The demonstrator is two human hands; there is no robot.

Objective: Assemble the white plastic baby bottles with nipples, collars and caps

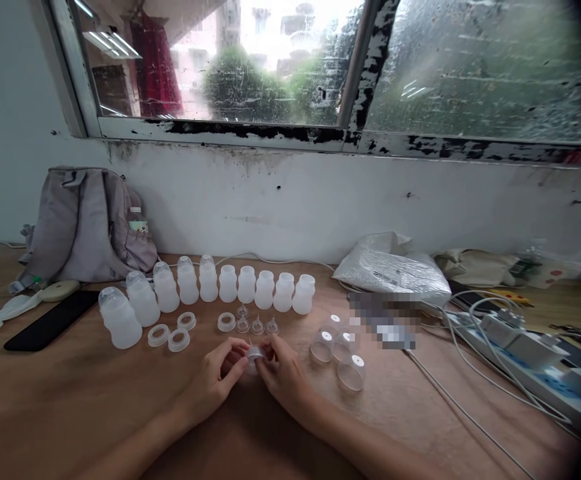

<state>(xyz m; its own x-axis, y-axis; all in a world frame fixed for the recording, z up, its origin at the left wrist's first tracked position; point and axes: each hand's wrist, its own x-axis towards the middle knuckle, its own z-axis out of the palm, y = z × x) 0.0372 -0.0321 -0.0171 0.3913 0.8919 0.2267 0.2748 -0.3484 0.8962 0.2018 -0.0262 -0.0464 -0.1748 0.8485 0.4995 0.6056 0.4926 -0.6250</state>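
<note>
Close to the front of the table, my left hand (224,368) and my right hand (284,371) pinch a translucent bottle collar ring (255,353) between their fingertips. A thin nipple tip seems to poke up through it; fingers hide part of both. Just beyond my hands lie several clear silicone nipples (257,325) and one loose collar ring (226,322). Three more collar rings (179,339) rest to the left. On the right stand several clear domed caps (351,375). Behind them curves a row of frosted baby bottles: capped ones (121,320) at left, open-topped ones (284,293) at right.
A grey backpack (83,227) leans on the wall at left, with a black flat slab (53,321) before it. At right are a bubble-wrap parcel (393,267), a blurred-out object, a power strip (530,360) with plugs, and white cables (450,410) across the table.
</note>
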